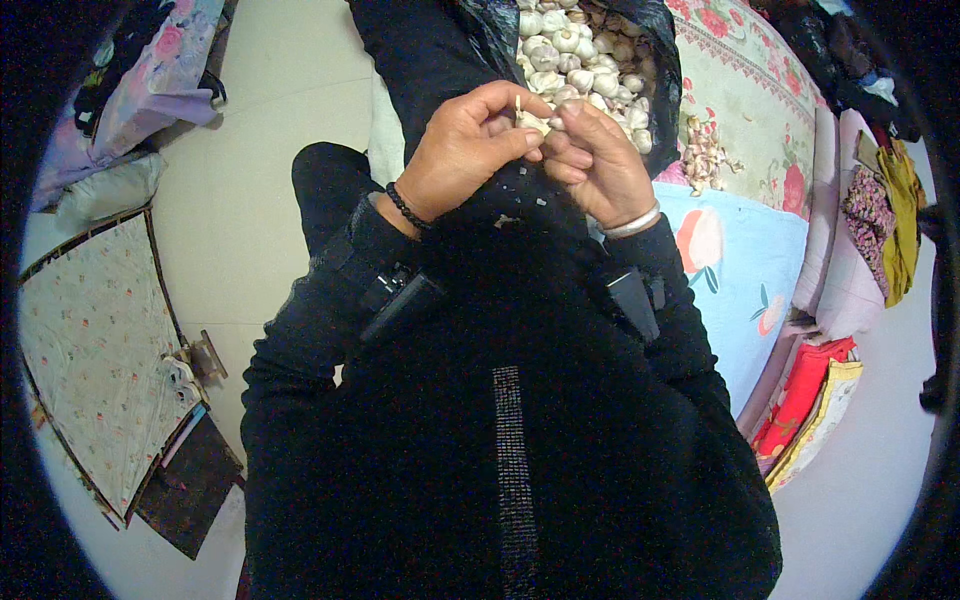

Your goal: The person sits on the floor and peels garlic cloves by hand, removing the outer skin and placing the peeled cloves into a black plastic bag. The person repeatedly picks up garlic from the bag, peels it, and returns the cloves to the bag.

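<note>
Between thumb and fingers, my left hand (pixel 471 146) grips a partly broken garlic bulb (pixel 531 122) with a thin stalk standing up from it. My right hand (pixel 600 154) meets it from the right, its thumb and index finger pinching a small pale piece that looks like a clove (pixel 556 120); the fingers hide much of it. Just beyond both hands, a black plastic bag (pixel 667 90) gapes around many whole garlic bulbs (pixel 581 56). To the right of the bag lies a heap of loose garlic cloves (pixel 705 156) on a floral cloth.
Flakes of garlic skin (pixel 523 172) dot my dark clothing. A blue cloth with fruit prints (pixel 739 277) lies at my right, beside the floral bedcover (pixel 757 112). Folded bedding (pixel 810 397) lines the right side. At left stand a cloth-covered table (pixel 105 352) and pale floor (pixel 247 150).
</note>
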`<action>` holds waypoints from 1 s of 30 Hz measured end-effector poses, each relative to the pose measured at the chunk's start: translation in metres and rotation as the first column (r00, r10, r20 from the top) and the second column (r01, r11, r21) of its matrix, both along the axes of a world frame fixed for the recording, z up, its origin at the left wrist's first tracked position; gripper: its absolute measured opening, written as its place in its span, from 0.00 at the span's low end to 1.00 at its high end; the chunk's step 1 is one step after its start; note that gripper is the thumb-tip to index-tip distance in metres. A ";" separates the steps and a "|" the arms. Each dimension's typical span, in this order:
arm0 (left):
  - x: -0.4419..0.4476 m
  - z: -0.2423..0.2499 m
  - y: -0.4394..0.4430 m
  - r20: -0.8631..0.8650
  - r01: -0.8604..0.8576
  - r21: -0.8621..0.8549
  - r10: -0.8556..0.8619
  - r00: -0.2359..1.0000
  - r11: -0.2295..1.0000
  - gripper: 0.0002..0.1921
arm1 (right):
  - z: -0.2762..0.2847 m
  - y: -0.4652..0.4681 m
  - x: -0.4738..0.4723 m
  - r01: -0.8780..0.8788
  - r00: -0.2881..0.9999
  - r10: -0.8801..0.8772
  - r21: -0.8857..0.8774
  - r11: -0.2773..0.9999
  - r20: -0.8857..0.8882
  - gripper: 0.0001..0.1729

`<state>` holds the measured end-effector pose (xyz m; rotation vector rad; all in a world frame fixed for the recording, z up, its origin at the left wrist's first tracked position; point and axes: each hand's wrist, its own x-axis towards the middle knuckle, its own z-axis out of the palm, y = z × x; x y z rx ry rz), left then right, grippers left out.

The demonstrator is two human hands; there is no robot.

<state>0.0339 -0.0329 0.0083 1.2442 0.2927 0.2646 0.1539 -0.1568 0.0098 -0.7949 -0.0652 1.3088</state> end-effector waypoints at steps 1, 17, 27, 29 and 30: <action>-0.001 0.001 0.001 -0.010 0.017 -0.023 -0.018 1.000 1.000 0.09 | -0.002 -0.001 0.001 0.030 0.997 -0.029 0.012 0.999 -0.076 0.05; -0.001 -0.004 -0.002 -0.152 -0.015 0.216 0.049 0.987 0.976 0.08 | 0.004 -0.004 -0.006 -0.027 0.884 0.152 -0.276 0.961 0.442 0.06; -0.004 -0.010 0.004 -0.155 -0.010 0.091 0.024 0.988 0.996 0.10 | 0.001 -0.070 0.059 0.270 0.933 -0.240 -0.082 0.959 0.268 0.05; -0.002 -0.010 0.003 -0.161 -0.016 0.040 0.022 0.987 0.999 0.10 | 0.001 -0.104 0.089 0.469 0.779 -0.318 -0.165 0.868 0.541 0.08; 0.000 -0.010 0.003 -0.171 -0.011 0.024 0.015 0.985 1.000 0.10 | -0.005 -0.117 0.104 0.614 0.660 -0.326 -0.236 0.754 0.677 0.08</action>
